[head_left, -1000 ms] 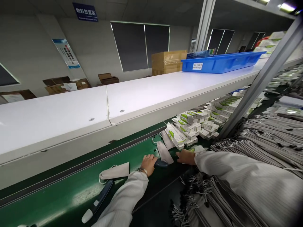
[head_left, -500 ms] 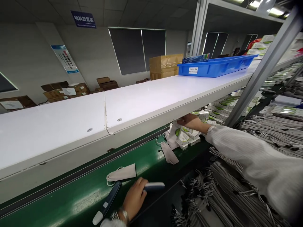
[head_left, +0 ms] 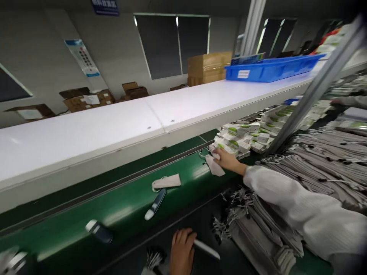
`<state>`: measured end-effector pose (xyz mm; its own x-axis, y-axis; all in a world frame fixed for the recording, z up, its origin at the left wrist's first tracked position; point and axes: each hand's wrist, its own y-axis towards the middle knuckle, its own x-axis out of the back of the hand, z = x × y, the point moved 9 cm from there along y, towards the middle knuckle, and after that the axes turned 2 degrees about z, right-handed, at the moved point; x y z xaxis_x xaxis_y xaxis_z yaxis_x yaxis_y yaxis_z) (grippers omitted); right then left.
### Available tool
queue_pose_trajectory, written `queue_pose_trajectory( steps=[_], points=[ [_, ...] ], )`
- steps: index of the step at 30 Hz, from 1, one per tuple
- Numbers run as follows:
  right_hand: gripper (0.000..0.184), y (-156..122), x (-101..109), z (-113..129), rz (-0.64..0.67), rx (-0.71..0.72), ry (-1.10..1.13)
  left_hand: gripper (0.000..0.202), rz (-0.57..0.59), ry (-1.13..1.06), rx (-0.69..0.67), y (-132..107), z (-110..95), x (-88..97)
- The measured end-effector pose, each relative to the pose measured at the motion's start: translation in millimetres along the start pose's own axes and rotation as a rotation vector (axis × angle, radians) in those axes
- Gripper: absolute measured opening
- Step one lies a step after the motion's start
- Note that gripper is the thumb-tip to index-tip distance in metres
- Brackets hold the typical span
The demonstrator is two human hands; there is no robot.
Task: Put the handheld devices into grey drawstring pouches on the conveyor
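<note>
Head view: the right hand (head_left: 228, 161), fingers extended, lies on a pale grey fabric face mask (head_left: 215, 168), long axis slanting across the green conveyor belt (head_left: 120, 214); grip unclear. The left hand (head_left: 182, 250), farther back, closes around a slim white rod (head_left: 207, 249).

Ceiling sign (head_left: 105, 7): blue, Chinese characters cut off by the frame's top edge, unreadable.
Tray label (head_left: 243, 74): white, on blue tray (head_left: 272, 70), too small to read.
Wall poster (head_left: 82, 58): too small to read.

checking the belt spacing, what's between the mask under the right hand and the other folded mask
Bare green belt in the head view: nothing lies between the mask under the right hand and the folded mask.
</note>
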<state>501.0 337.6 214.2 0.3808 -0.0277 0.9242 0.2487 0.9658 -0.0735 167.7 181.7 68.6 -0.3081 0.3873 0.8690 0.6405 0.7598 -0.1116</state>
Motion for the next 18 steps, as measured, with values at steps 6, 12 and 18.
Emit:
queue_pose_trajectory(
  steps=[6, 12, 18],
  points=[
    [0.048, -190, -169, 152, 0.407, 0.565, -0.03, 0.038, -0.408, -0.007, 0.281, -105, 56, 56.7],
    [0.045, -245, -250, 164, 0.303, 0.419, -0.167, 0.033, -0.52, 0.042, 0.556, -222, 115, 64.3],
    [0.017, -251, -260, 155, 0.342, 0.339, -0.038, 0.027, -0.486, 0.018, 0.581, -248, 114, 53.7]
  ],
)
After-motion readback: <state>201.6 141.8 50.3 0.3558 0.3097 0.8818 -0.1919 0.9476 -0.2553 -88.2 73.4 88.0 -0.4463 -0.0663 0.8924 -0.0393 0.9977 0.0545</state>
